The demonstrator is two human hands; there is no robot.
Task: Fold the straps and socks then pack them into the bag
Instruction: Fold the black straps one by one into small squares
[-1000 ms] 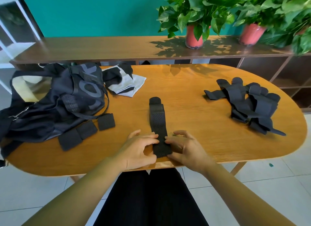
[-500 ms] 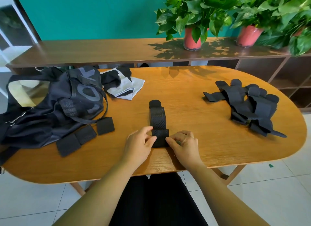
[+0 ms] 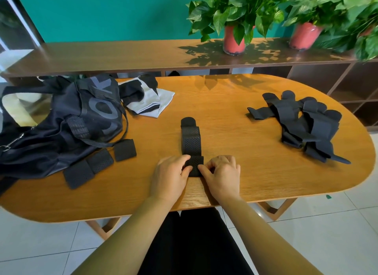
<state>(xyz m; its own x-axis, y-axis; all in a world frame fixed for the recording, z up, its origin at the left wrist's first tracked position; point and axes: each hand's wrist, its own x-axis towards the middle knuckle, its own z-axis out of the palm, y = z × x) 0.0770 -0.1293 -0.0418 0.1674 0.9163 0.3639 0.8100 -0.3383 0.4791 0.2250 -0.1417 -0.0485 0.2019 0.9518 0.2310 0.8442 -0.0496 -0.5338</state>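
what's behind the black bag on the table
Folded black-and-white socks lie at the far right corner of the bag; anything else behind the bag is covered.

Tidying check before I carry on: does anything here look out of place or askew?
Nothing spilled or damaged. The unfolded straps lie in a tangled heap on the table's right; three folded straps sit beside the bag, not yet inside.

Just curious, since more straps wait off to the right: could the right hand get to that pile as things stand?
Probably yes. The right hand pinches the strap being folded, so it must let go first; only bare table lies between it and the pile of straps.
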